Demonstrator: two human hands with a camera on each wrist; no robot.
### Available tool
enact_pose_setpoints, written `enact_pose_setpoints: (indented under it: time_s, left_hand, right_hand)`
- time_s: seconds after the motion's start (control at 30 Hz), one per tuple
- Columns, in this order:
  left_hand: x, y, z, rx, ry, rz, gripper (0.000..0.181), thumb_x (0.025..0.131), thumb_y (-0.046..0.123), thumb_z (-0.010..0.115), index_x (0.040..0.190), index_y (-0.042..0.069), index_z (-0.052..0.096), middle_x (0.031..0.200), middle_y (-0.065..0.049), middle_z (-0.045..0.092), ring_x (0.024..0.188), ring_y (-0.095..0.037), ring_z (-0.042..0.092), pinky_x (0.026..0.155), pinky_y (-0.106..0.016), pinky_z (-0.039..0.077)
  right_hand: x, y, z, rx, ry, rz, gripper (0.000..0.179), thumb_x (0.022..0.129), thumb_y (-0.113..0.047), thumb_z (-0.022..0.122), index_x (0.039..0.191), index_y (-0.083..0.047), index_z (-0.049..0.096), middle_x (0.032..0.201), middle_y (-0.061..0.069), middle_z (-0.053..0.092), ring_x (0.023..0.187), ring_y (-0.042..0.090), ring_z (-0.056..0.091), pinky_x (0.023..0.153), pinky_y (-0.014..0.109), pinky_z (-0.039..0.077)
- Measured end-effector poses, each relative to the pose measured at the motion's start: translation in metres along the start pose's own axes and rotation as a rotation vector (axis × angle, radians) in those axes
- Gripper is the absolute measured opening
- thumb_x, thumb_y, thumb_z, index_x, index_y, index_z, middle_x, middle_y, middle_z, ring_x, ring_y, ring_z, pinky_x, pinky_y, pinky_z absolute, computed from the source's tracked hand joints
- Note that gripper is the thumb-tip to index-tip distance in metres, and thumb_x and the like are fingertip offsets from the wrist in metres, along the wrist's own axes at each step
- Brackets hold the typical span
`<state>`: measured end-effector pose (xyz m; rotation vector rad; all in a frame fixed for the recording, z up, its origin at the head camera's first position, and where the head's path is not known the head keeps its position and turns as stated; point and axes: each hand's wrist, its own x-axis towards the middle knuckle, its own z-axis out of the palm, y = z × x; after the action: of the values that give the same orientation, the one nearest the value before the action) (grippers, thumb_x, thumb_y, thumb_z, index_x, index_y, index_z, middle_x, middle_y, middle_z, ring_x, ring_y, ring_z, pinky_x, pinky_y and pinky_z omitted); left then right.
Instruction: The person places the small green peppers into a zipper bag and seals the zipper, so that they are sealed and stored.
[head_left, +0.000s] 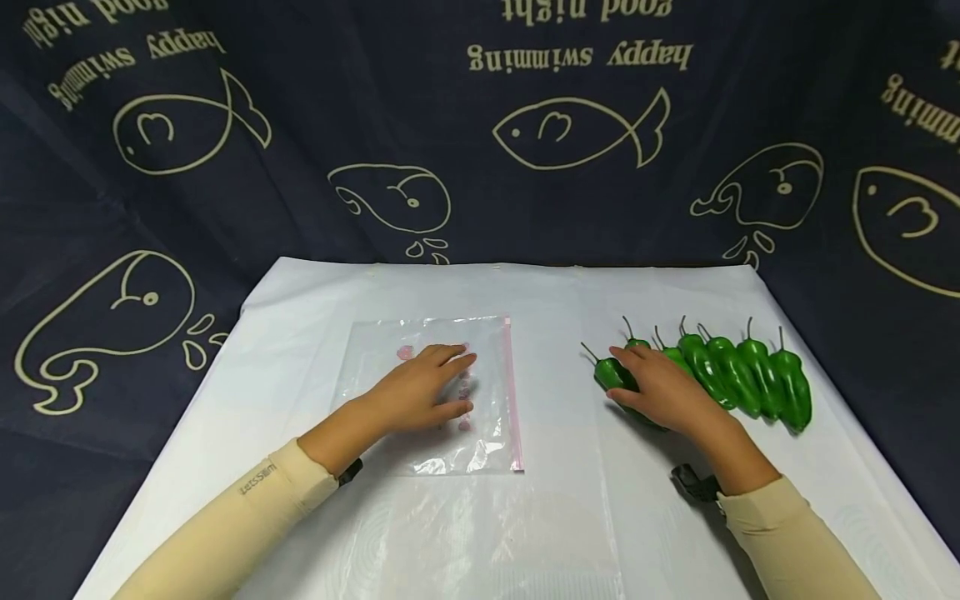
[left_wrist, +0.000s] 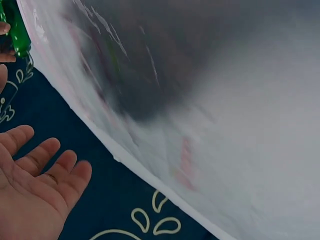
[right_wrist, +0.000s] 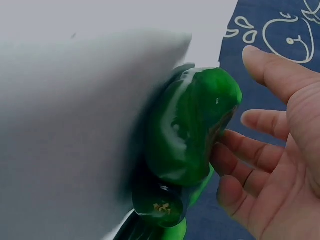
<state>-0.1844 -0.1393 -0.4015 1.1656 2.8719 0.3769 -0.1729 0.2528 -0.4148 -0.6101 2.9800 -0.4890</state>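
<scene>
A clear zip bag (head_left: pixel 487 442) with a pink seal strip and pink print lies flat on the white table. Over it hovers my left hand (head_left: pixel 416 392), fingers spread and holding nothing; the left wrist view shows the palm of that hand (left_wrist: pixel 37 187). My right hand (head_left: pixel 667 396) is at the leftmost green pepper (head_left: pixel 611 372) and covers part of it. In the right wrist view, the curved fingers stand beside a glossy pepper (right_wrist: pixel 180 125), with the thumb apart from it. Whether a fingertip touches that pepper is unclear.
Several more green peppers (head_left: pixel 738 379) lie side by side at the table's right, stems pointing away. A larger clear plastic sheet (head_left: pixel 551 533) covers the table's near middle. Behind hangs a dark blue cloth (head_left: pixel 450 125) with fish and whale drawings.
</scene>
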Motion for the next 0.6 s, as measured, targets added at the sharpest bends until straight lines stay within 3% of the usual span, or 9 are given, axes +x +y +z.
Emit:
enact_pose_setpoints:
  time_s: [0.27,0.6]
  left_hand:
    - [0.017,0.009,0.010,-0.068,-0.069,-0.078,0.074,0.091,0.049,0.064,0.151,0.013,0.043,0.143,-0.006,0.048,0.139,-0.029,0.037,0.108,-0.045,0.039]
    - [0.042,0.021,0.020,-0.050,-0.142,-0.116,0.074,0.091,0.050,0.063,0.153,0.016,0.041,0.140,-0.005,0.050,0.125,-0.023,0.048,0.097,-0.042,0.048]
  right_hand:
    - [0.001,-0.001,0.001,-0.038,0.001,-0.001,0.066,0.090,-0.027,0.073,0.143,0.003,0.048,0.134,0.033,0.050,0.119,0.051,0.051,0.094,0.063,0.043]
    - [0.003,0.002,0.004,-0.079,0.006,-0.009,0.064,0.089,-0.024,0.074,0.141,0.004,0.050,0.130,0.034,0.053,0.113,0.050,0.055,0.090,0.062,0.046]
